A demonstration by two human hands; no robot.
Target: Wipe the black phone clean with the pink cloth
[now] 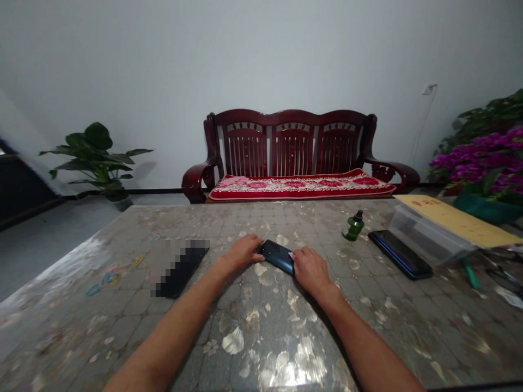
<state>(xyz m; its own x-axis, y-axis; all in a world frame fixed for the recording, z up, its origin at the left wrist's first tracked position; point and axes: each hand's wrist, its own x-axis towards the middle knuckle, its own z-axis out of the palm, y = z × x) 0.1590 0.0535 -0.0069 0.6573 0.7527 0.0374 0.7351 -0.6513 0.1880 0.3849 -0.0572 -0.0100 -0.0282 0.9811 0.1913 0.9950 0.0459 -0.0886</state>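
A dark blue smartphone (278, 257) lies on the patterned tabletop between my hands, its back side seemingly up. My left hand (244, 250) grips its left end, thumb at the near edge and fingers at the far edge. At the right end, my right hand (309, 267) is closed, with a small pale pink piece (291, 255) poking out from its fingers against the phone. Whether that piece is cloth or paper I cannot tell. Left of my left forearm lies a flat black object (183, 272), partly pixelated.
On the right stand a green dropper-type bottle (353, 226), another phone (400, 255), and a clear plastic box (433, 231) under a yellow envelope (461, 218). Several coloured rubber bands (109, 277) lie left. A red wooden bench (291, 147) stands beyond the table (241, 365).
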